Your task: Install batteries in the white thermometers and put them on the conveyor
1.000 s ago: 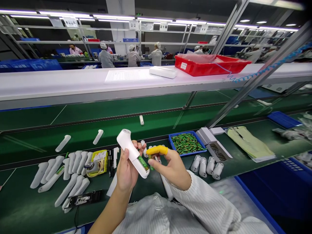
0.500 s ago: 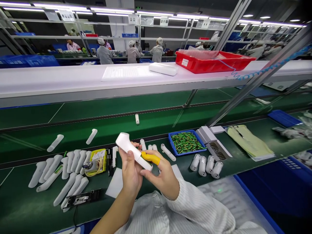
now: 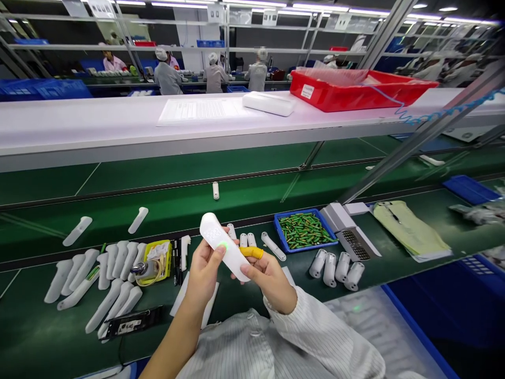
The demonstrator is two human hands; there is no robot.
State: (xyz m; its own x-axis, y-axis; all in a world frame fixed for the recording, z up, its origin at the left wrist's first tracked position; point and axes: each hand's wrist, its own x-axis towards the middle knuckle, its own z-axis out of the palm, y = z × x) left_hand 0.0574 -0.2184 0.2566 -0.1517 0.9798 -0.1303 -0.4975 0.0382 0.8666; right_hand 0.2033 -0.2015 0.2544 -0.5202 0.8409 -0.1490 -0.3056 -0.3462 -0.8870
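Note:
A white handheld device (image 3: pixel 232 258), shaped like a forehead thermometer, slants between both hands above the bench, a green light glowing on its face. My left hand (image 3: pixel 205 266) is closed around its upper part, the thumb pressing beside the light. My right hand (image 3: pixel 272 276) grips the lower end, thumb on the face. A yellow finger cot (image 3: pixel 251 252) covers one right finger. Behind the hands lie small white covers (image 3: pixel 248 240) and a longer white piece (image 3: pixel 273 246). White paper (image 3: pixel 180 296) shows beneath the left wrist.
Several white handles (image 3: pixel 104 305) lie left, near a yellow tray (image 3: pixel 169 263) and a black tool (image 3: pixel 134 322). To the right are a blue tray (image 3: pixel 307 248) of green batteries (image 3: pixel 302 230) and white casings (image 3: pixel 330 269). A green conveyor (image 3: pixel 252 192) runs beneath a shelf (image 3: pixel 118 123) holding a red bin (image 3: pixel 355 97).
The device has turned so its smooth face with the lit green light points up at me; before, its side and an open lower part showed. My left thumb now presses the face.

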